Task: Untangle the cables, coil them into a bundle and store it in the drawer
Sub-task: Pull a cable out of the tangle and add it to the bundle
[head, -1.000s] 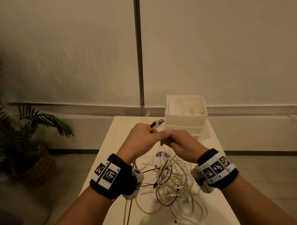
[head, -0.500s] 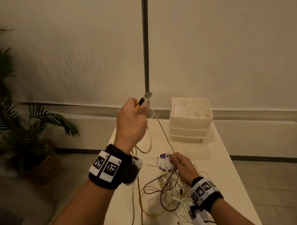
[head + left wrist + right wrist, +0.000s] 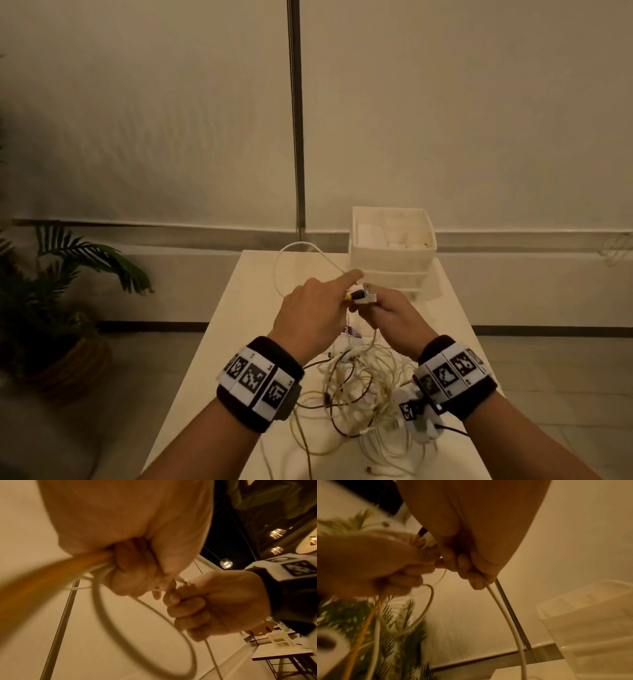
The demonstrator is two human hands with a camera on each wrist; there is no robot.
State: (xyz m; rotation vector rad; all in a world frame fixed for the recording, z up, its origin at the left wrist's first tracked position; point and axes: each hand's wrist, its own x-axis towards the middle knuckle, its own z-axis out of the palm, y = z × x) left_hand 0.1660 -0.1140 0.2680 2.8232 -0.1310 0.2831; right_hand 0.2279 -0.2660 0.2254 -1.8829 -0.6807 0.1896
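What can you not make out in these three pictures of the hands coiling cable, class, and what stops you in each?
1. Head view: the left hand hides how many white cable loops it grips.
2. Head view: the tangled pile of white, yellow and dark cables is too fine to count.
3. Left wrist view: the orange-yellow cable is motion-blurred.
4. Right wrist view: the white plastic drawer unit is cut off by the edge.

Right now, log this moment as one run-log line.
phase: coiling | left hand: grips white cable loop | right hand: grips same cable | tangled cables: on table | drawer unit: untouched
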